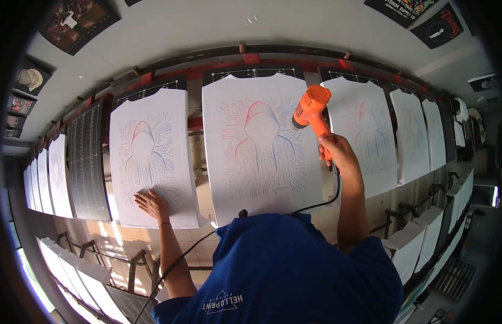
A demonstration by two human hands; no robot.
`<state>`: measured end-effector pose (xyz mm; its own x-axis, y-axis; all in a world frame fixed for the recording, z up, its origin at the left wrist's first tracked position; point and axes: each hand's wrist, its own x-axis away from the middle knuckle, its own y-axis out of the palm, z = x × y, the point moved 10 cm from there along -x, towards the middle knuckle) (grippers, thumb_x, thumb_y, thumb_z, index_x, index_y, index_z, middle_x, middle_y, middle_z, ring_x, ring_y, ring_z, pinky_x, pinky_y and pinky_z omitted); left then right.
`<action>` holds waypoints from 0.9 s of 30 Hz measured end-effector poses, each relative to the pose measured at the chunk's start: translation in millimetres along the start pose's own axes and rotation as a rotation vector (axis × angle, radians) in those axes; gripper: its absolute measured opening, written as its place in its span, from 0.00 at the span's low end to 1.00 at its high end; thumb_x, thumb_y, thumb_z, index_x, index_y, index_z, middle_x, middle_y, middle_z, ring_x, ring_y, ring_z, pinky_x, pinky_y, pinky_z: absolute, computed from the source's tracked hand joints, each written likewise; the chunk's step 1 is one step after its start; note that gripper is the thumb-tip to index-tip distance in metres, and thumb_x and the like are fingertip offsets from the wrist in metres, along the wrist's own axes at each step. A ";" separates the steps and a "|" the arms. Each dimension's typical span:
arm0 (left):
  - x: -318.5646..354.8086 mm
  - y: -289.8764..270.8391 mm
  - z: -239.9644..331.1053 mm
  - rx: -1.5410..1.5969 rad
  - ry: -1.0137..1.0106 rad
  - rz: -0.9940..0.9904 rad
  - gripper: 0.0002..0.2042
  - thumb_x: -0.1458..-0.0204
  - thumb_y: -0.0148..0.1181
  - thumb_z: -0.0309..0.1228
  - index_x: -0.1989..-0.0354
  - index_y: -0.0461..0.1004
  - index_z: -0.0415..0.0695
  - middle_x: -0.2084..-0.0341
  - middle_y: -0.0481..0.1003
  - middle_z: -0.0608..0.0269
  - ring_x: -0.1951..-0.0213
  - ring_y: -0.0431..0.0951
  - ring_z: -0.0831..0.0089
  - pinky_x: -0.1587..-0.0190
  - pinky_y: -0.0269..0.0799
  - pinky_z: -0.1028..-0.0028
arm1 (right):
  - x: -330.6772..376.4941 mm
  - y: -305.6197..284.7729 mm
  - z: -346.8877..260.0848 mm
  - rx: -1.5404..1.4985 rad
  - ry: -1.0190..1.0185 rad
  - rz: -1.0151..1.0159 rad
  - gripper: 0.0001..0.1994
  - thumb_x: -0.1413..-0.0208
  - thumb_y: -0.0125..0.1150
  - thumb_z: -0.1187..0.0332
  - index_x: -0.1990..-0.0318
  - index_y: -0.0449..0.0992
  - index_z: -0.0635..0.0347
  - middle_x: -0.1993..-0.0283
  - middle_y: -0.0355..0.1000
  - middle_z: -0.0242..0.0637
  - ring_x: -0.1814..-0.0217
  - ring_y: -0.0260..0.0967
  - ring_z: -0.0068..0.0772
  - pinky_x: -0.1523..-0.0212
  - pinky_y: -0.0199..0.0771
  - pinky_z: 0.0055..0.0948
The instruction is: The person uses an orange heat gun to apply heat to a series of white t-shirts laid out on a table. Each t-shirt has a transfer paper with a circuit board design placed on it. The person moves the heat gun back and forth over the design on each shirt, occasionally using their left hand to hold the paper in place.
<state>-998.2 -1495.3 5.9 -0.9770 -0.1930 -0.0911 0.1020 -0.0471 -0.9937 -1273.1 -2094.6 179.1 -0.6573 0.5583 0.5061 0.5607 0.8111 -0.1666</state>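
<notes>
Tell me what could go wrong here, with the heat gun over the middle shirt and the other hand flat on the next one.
1. The heat gun in the right hand points at the middle shirt; held too long on one spot, it could scorch the print.
2. The left hand lies on the left shirt; if that ink is wet, it may smear.
3. The cord hangs near the middle shirt's lower edge and could drag across it.

Right hand (337, 154) grips the handle of an orange heat gun (311, 108), nozzle aimed at the centre white shirt (262, 146) printed with a hooded figure. Left hand (150, 204) lies flat on the lower print of the neighbouring shirt (151, 156). Black cord (326, 201) trails down from the gun.
</notes>
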 end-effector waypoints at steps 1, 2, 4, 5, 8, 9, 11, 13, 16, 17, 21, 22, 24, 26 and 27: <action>2.1 0.3 4.2 0.000 0.010 -0.001 0.34 0.35 0.31 0.50 0.31 0.43 0.34 0.31 0.43 0.44 0.29 0.41 0.50 0.30 0.35 0.57 | 1.5 1.8 -1.0 0.001 -0.014 0.007 0.14 0.43 0.59 0.57 0.68 0.69 0.60 0.76 0.66 0.28 0.78 0.66 0.21 0.83 0.60 0.21; 4.5 0.7 8.6 -0.001 0.019 -0.002 0.34 0.35 0.31 0.50 0.31 0.43 0.34 0.31 0.43 0.44 0.29 0.41 0.50 0.30 0.35 0.57 | 3.0 3.9 -1.9 0.001 -0.027 0.013 0.14 0.43 0.58 0.57 0.68 0.69 0.60 0.76 0.66 0.28 0.78 0.66 0.21 0.83 0.60 0.21; 15.1 1.1 24.3 0.029 0.071 -0.015 0.33 0.35 0.31 0.49 0.31 0.43 0.34 0.30 0.43 0.44 0.29 0.40 0.50 0.30 0.35 0.57 | 7.0 6.1 2.5 0.003 -0.004 -0.009 0.14 0.43 0.58 0.57 0.66 0.70 0.61 0.76 0.66 0.29 0.78 0.67 0.21 0.83 0.60 0.21; 21.5 1.9 32.9 0.043 0.097 -0.022 0.33 0.35 0.30 0.49 0.31 0.43 0.34 0.30 0.43 0.44 0.29 0.40 0.51 0.30 0.35 0.56 | 10.3 3.3 4.3 0.002 0.028 -0.032 0.15 0.43 0.59 0.57 0.65 0.70 0.62 0.76 0.67 0.29 0.78 0.67 0.20 0.83 0.60 0.20; 48.1 2.9 64.6 0.079 0.226 -0.052 0.33 0.35 0.32 0.48 0.31 0.43 0.34 0.30 0.43 0.44 0.29 0.40 0.51 0.30 0.34 0.56 | 21.2 3.7 6.9 0.023 0.032 -0.059 0.15 0.44 0.59 0.57 0.64 0.71 0.63 0.75 0.67 0.29 0.77 0.68 0.20 0.83 0.61 0.20; 59.9 -0.2 76.8 0.070 0.293 -0.039 0.32 0.35 0.34 0.47 0.31 0.43 0.34 0.30 0.43 0.45 0.29 0.40 0.51 0.30 0.34 0.56 | 26.0 4.0 7.6 0.034 0.018 -0.060 0.15 0.44 0.59 0.58 0.64 0.71 0.63 0.75 0.67 0.29 0.77 0.68 0.20 0.83 0.61 0.20; 61.1 -0.1 78.8 0.061 0.349 -0.040 0.32 0.36 0.35 0.47 0.31 0.44 0.35 0.30 0.44 0.45 0.29 0.40 0.51 0.30 0.34 0.56 | 36.3 1.5 10.9 0.027 0.046 -0.039 0.15 0.44 0.59 0.58 0.64 0.71 0.64 0.75 0.67 0.29 0.77 0.68 0.21 0.83 0.61 0.20; 51.7 -1.2 70.1 0.065 0.355 -0.022 0.32 0.36 0.34 0.47 0.31 0.44 0.35 0.31 0.44 0.45 0.29 0.40 0.51 0.30 0.34 0.56 | 46.3 -5.1 12.0 0.004 0.085 -0.021 0.15 0.44 0.59 0.58 0.64 0.70 0.64 0.76 0.67 0.29 0.77 0.68 0.21 0.83 0.61 0.20; 16.6 1.3 33.0 0.088 0.206 -0.018 0.32 0.35 0.33 0.47 0.31 0.44 0.35 0.30 0.44 0.45 0.29 0.40 0.51 0.30 0.34 0.56 | 49.7 -2.4 12.5 0.028 0.036 0.002 0.16 0.44 0.59 0.58 0.65 0.70 0.64 0.76 0.67 0.30 0.77 0.68 0.21 0.83 0.61 0.20; 6.3 1.9 21.5 0.059 0.178 0.006 0.33 0.35 0.31 0.49 0.31 0.44 0.35 0.30 0.43 0.45 0.29 0.40 0.51 0.30 0.34 0.57 | 47.7 2.4 12.1 0.020 0.030 -0.022 0.16 0.44 0.60 0.58 0.65 0.70 0.65 0.76 0.67 0.30 0.77 0.68 0.21 0.83 0.61 0.21; -4.9 3.3 14.3 0.050 0.073 -0.011 0.33 0.36 0.30 0.50 0.31 0.43 0.36 0.30 0.42 0.46 0.29 0.39 0.52 0.30 0.33 0.57 | 28.4 18.2 9.7 -0.013 0.038 -0.092 0.16 0.44 0.58 0.57 0.64 0.70 0.64 0.75 0.67 0.31 0.77 0.68 0.22 0.83 0.61 0.20; -2.1 3.6 19.2 0.055 0.085 -0.011 0.33 0.36 0.30 0.50 0.31 0.43 0.36 0.30 0.42 0.46 0.29 0.39 0.52 0.30 0.33 0.57 | 23.7 23.8 9.4 -0.021 0.049 -0.109 0.16 0.43 0.58 0.57 0.64 0.70 0.64 0.75 0.68 0.31 0.77 0.68 0.22 0.83 0.61 0.20; 8.5 4.2 32.3 0.066 0.108 -0.013 0.33 0.36 0.30 0.50 0.31 0.43 0.36 0.30 0.42 0.46 0.29 0.39 0.53 0.30 0.33 0.57 | 15.3 35.2 3.7 -0.017 -0.005 -0.091 0.16 0.43 0.58 0.57 0.65 0.70 0.63 0.76 0.67 0.31 0.77 0.68 0.22 0.83 0.61 0.20; 28.6 -2.5 58.6 0.108 0.172 -0.038 0.32 0.35 0.31 0.49 0.31 0.43 0.36 0.30 0.42 0.46 0.29 0.39 0.53 0.30 0.33 0.57 | 6.7 41.0 0.5 -0.034 -0.034 -0.096 0.16 0.44 0.59 0.57 0.67 0.70 0.64 0.77 0.67 0.31 0.77 0.68 0.22 0.84 0.61 0.22; 41.0 -7.9 69.5 0.116 0.205 -0.048 0.32 0.35 0.32 0.48 0.31 0.44 0.36 0.30 0.43 0.46 0.29 0.39 0.53 0.29 0.32 0.57 | 1.9 42.8 -2.5 -0.009 -0.031 -0.117 0.16 0.44 0.59 0.57 0.67 0.70 0.64 0.76 0.67 0.30 0.77 0.68 0.22 0.84 0.61 0.21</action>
<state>-1026.0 -1570.9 14.6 -0.9976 0.0145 -0.0672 0.0639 -0.1661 -0.9840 -1249.1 -2059.3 175.1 -0.7336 0.4656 0.4950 0.4837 0.8694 -0.1007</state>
